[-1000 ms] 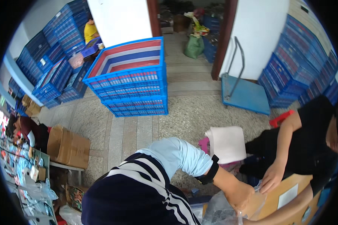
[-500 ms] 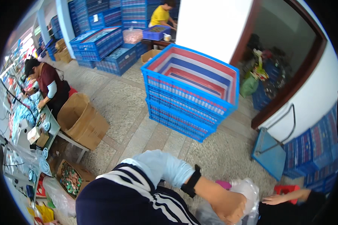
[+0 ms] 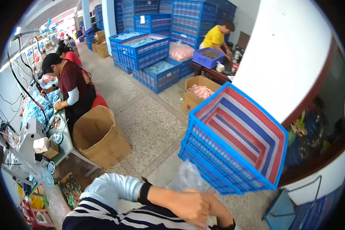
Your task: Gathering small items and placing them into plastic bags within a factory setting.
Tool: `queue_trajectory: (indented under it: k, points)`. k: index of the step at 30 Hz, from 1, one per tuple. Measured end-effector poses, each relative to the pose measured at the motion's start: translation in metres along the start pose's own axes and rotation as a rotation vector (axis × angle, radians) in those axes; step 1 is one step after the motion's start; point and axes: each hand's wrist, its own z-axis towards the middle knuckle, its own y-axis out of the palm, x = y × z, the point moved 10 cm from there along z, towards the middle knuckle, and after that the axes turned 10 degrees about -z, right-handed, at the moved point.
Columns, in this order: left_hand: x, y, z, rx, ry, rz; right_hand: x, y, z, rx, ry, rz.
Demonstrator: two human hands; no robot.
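Note:
A translucent plastic bag (image 3: 188, 177) puffs up in front of me, between my body and the blue crate. My left hand (image 3: 188, 207), below a light blue sleeve cover and black wristband, is closed on the gathered plastic. Pressed against it from the right is my right hand (image 3: 217, 210), also closed at the bag; its fingers are partly hidden behind the left hand. What the bag holds cannot be made out. Just beyond the hands stands a blue plastic crate (image 3: 234, 168), stacked on another and lined with red, white and blue striped sheeting.
At left, a person in dark red (image 3: 73, 78) works at a table beside a tall cardboard box (image 3: 99, 132). Someone in yellow (image 3: 212, 37) works by a purple basket (image 3: 207, 57). A blue folding trolley (image 3: 280, 211) leans at lower right; filled crates (image 3: 143, 48) stand behind.
My view has swung right to left, so the crate now appears further right. My left hand and the bag have come nearer my middle, and my right hand now meets the left.

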Motion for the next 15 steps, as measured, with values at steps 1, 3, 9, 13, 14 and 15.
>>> queue_trajectory:
  k: [1, 3, 9, 13, 14, 15]
  points:
    - [-0.010, -0.023, -0.014, 0.001, -0.016, 0.020, 0.024, 0.001, 0.026, -0.015, -0.018, 0.009]
    - [-0.043, -0.076, -0.049, -0.032, -0.217, 0.054, 0.075, 0.040, 0.077, -0.329, 0.002, 0.048]
    - [-0.109, -0.310, -0.190, 0.315, -0.818, 0.420, 0.119, 0.044, 0.273, -0.553, -0.071, 0.085]
    - [-0.158, -0.386, -0.399, 0.399, -1.237, 0.312, 0.138, 0.051, 0.400, -0.613, -0.220, 0.141]
    - [-0.185, -0.390, -0.406, 0.182, -1.302, 0.311, 0.150, 0.048, 0.431, -0.593, -0.243, 0.139]
    - [-0.206, -0.410, -0.404, 0.173, -1.296, 0.297, 0.160, 0.043, 0.457, -0.583, -0.230, 0.141]
